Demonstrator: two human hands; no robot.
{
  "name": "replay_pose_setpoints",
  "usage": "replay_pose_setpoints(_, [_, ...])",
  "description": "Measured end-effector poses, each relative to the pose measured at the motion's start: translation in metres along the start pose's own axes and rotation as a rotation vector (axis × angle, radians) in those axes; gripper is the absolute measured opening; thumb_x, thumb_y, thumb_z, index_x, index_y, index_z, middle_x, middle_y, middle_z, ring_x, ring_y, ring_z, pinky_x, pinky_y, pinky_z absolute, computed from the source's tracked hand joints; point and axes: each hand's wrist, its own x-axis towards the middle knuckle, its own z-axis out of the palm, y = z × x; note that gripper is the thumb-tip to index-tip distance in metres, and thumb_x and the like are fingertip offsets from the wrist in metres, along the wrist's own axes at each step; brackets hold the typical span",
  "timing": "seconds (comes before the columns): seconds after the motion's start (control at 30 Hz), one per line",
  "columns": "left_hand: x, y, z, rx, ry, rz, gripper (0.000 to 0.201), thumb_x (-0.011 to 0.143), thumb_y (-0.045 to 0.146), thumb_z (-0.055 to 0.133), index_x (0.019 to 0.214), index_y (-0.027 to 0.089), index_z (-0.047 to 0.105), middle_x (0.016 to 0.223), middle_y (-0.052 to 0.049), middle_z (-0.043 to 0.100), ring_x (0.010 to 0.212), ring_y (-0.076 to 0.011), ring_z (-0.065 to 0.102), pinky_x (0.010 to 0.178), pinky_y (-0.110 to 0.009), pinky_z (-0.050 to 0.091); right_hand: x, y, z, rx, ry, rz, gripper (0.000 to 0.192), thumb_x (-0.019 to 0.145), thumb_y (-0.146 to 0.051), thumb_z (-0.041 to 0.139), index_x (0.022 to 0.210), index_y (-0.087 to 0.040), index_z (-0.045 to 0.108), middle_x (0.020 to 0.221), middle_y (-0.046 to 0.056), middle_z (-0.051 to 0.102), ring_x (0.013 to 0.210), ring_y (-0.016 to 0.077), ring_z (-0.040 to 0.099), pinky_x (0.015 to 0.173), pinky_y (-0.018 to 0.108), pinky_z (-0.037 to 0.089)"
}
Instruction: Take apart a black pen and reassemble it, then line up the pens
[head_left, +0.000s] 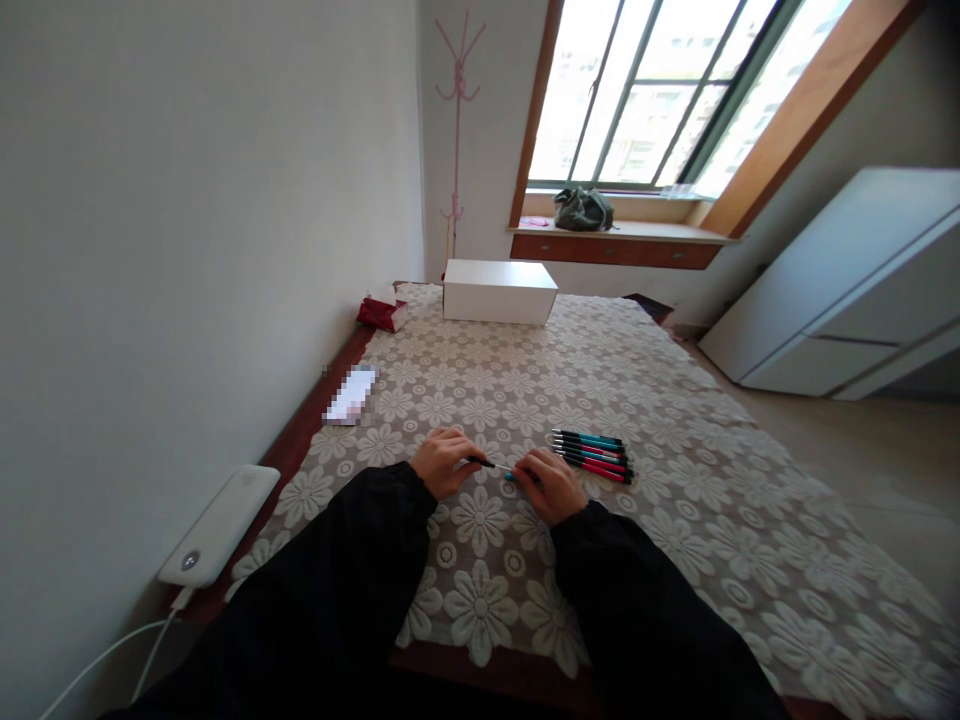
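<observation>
Black pen part, nearly level, thin pale rod at its tip; teal piece just beside

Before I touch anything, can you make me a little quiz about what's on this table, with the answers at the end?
1. True or false: the left hand is empty.
2. Pick one: the row of pens lies nearer to which hand? A) the left hand B) the right hand
3. Fill in: at the far end of the flowered tablecloth sits a big white ____.

Key:
1. False; its fingers hold what looks like a slim black pen part.
2. B
3. box
</observation>
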Motion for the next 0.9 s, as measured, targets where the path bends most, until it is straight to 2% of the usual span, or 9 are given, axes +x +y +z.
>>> replay_pose_setpoints(0.1, [0.0, -0.002, 0.001, -0.007, -0.055, -0.01, 0.013, 0.094, 0.031, 0.063, 0.098, 0.023, 0.073, 0.097, -0.002, 0.076, 0.093, -0.0189, 0.067, 0.095, -0.037, 0.047, -0.001, 0.0, 0.002, 0.014, -0.014, -0.018, 0.027, 0.101, -0.032, 0.049, 0.081, -0.022, 0.063, 0.079, 0.004, 0.063, 0.075, 0.0184, 0.058, 0.072, 0.031, 0.044])
replay_pose_setpoints(0.4, [-0.001, -0.002, 0.009, 0.022, -0.123, 0.014, 0.013, 0.094, 0.027, 0.063, 0.102, 0.022, 0.072, 0.098, -0.003, 0.074, 0.093, -0.0182, 0.065, 0.094, -0.035, 0.047, -0.003, -0.001, 0.006, -0.01, -0.061, -0.044, 0.029, 0.102, -0.032, 0.047, 0.078, -0.021, 0.061, 0.077, 0.004, 0.061, 0.076, 0.0184, 0.056, 0.073, 0.032, 0.041])
replay_pose_setpoints(0.63, [0.0, -0.005, 0.013, 0.149, -0.207, 0.086, 0.027, 0.093, 0.024, 0.063, 0.119, 0.028, 0.07, 0.094, -0.003, 0.069, 0.093, -0.0201, 0.06, 0.091, -0.036, 0.046, -0.001, -0.004, 0.004, -0.057, -0.073, -0.073, 0.026, 0.1, -0.028, 0.051, 0.077, -0.022, 0.062, 0.077, 0.003, 0.062, 0.079, 0.0183, 0.056, 0.074, 0.032, 0.037])
replay_pose_setpoints(0.9, [-0.002, -0.001, 0.012, 0.192, -0.24, 0.133, 0.03, 0.092, 0.021, 0.062, 0.12, 0.03, 0.069, 0.093, -0.002, 0.066, 0.093, -0.0194, 0.061, 0.088, -0.035, 0.044, -0.002, -0.005, 0.005, -0.12, -0.072, -0.111, 0.026, 0.101, -0.029, 0.051, 0.078, -0.022, 0.062, 0.078, 0.003, 0.063, 0.08, 0.0194, 0.054, 0.074, 0.034, 0.036])
